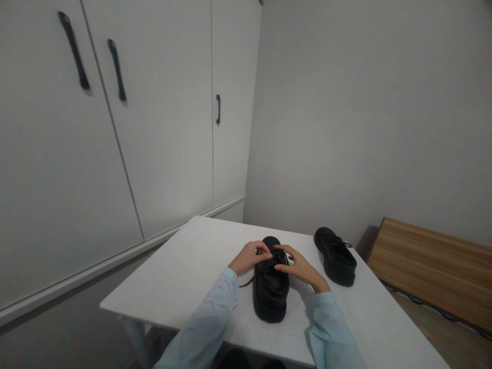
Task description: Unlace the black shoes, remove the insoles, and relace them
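Observation:
A black lace-up shoe (pixel 271 294) stands on the white table (pixel 207 266) in front of me, its toe pointing away and its heel near the table's front edge. My left hand (pixel 250 257) is at the shoe's left side, finger and thumb pinched together at the lacing, apparently on the shoelace. A loose lace end (pixel 247 283) hangs out to the left of the shoe. Over the right side of the lacing is my right hand (pixel 299 265), thumb and forefinger apart. Whether it touches a lace is too small to tell.
A second black shoe (pixel 340 261), laced, stands near the table's right edge. White cupboard doors (pixel 165 128) with dark handles rise at the left. Beyond the table's right edge is a wood-grain board (pixel 434 266), with a cable (pixel 430 306) along its lower edge.

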`<state>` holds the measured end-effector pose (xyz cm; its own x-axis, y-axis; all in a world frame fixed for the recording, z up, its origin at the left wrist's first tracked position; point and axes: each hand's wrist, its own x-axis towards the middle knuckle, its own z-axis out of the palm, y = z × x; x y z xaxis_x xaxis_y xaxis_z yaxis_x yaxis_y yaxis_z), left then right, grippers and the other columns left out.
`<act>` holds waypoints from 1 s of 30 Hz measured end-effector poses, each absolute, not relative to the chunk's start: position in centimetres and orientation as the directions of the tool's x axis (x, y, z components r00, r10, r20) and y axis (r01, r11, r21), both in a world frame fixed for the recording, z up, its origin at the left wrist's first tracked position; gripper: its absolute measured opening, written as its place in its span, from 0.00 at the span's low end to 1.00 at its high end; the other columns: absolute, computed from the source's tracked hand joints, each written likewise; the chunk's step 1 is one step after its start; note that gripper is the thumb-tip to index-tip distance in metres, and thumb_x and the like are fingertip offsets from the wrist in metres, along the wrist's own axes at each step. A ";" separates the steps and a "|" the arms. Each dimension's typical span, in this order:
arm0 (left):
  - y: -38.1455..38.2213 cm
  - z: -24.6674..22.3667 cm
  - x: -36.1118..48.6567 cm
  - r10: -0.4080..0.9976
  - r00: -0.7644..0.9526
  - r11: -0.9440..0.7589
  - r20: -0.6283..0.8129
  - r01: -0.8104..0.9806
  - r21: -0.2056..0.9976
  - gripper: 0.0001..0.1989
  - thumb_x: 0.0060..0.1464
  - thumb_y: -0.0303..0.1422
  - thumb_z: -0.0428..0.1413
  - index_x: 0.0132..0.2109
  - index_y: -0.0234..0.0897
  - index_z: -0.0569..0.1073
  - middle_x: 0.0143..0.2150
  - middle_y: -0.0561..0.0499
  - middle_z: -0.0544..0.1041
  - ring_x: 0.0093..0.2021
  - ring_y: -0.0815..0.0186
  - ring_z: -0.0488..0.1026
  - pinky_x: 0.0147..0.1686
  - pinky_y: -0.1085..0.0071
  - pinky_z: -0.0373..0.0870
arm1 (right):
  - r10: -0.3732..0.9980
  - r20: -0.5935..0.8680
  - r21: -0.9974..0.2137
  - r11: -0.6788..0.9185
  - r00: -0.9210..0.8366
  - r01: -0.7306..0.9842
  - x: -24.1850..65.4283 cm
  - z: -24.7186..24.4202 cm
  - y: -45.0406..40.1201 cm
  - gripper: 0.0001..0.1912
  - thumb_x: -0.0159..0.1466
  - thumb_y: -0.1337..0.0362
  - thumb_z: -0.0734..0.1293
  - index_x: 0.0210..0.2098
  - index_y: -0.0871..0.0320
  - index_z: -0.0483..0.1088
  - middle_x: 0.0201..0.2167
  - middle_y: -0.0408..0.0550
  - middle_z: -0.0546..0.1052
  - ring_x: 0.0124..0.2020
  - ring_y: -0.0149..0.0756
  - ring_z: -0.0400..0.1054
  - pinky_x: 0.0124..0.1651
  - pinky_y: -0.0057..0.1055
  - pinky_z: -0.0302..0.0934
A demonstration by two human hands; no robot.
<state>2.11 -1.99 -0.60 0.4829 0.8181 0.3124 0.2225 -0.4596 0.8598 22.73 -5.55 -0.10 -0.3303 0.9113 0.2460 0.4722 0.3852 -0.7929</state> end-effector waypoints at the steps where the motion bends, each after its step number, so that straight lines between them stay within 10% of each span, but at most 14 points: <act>1: -2.0 -0.6 2.2 0.820 0.476 -0.460 0.317 0.221 0.860 0.12 0.47 0.39 0.59 0.32 0.32 0.74 0.28 0.52 0.72 0.31 0.68 0.67 0.35 0.72 0.60 | 0.911 0.243 -0.793 0.384 -0.332 0.473 22.8 -0.1 -5.5 0.30 0.51 0.56 0.72 0.52 0.52 0.67 0.53 0.52 0.69 0.56 0.46 0.61 0.58 0.47 0.55; 13: -1.4 -1.4 2.4 0.846 0.276 -0.511 0.457 0.174 0.842 0.13 0.53 0.41 0.53 0.33 0.34 0.70 0.29 0.53 0.70 0.32 0.68 0.65 0.34 0.73 0.61 | 0.910 0.236 -0.791 0.383 -0.340 0.477 22.9 -0.6 -5.3 0.31 0.51 0.55 0.72 0.53 0.52 0.66 0.54 0.51 0.68 0.57 0.46 0.61 0.59 0.47 0.54; 30: -1.8 -0.8 2.4 0.814 0.461 -0.453 0.353 0.124 0.883 0.11 0.49 0.38 0.57 0.32 0.33 0.73 0.28 0.53 0.71 0.30 0.69 0.64 0.32 0.73 0.58 | 0.912 0.218 -0.785 0.376 -0.348 0.492 22.8 -0.2 -5.5 0.31 0.51 0.54 0.72 0.53 0.53 0.65 0.53 0.51 0.68 0.56 0.46 0.61 0.59 0.46 0.54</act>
<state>2.45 -1.84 -0.84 0.4612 0.8142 0.3526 0.1238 -0.4526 0.8831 22.81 -5.46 -0.24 -0.3478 0.9118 0.2183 0.4918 0.3757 -0.7855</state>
